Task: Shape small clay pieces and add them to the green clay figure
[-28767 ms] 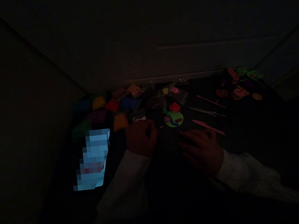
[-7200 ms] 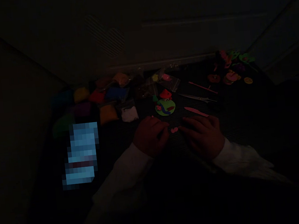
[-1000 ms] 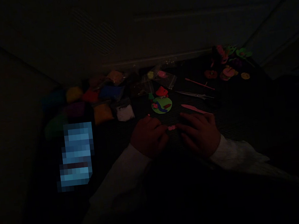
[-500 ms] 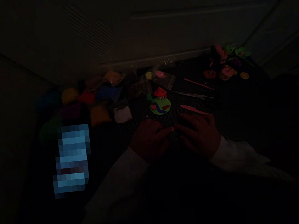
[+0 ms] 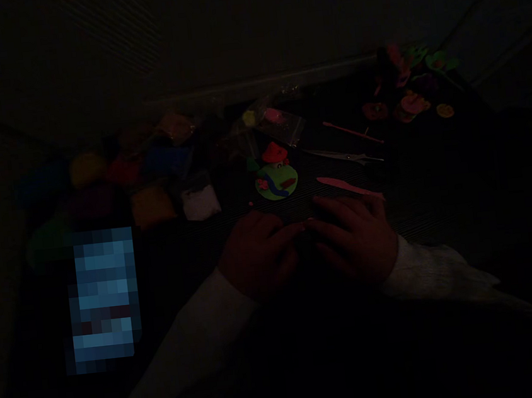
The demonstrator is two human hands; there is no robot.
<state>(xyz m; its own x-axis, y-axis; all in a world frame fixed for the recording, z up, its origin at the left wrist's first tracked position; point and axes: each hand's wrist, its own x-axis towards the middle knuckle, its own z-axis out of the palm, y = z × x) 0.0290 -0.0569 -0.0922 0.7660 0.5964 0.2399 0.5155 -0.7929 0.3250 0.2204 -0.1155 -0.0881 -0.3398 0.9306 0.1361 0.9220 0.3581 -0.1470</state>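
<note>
The scene is very dark. My left hand (image 5: 259,250) and my right hand (image 5: 358,237) are low over the table, index fingertips nearly meeting. A tiny pink piece of clay (image 5: 310,219) shows between those fingertips, and both hands seem to pinch it. Just beyond them sits a round green clay base (image 5: 278,188) with a blue strip, a brown piece and a little red-roofed mushroom house (image 5: 274,154). A small pink ball (image 5: 251,204) lies by my left hand. In front of my right hand rests a pink clay knife (image 5: 348,187).
Several bags of coloured clay, one white (image 5: 200,202), fill the left. A lit, pixelated screen (image 5: 105,298) lies nearer me. Scissors (image 5: 347,157) and a thin pink tool (image 5: 353,132) lie beyond the knife. Clay figures (image 5: 412,106) stand at the back right, before a wall.
The view has shifted, so most table things appear further left and the screen lower. Both hands stay fingertip to fingertip at the pink piece, with slight finger movement.
</note>
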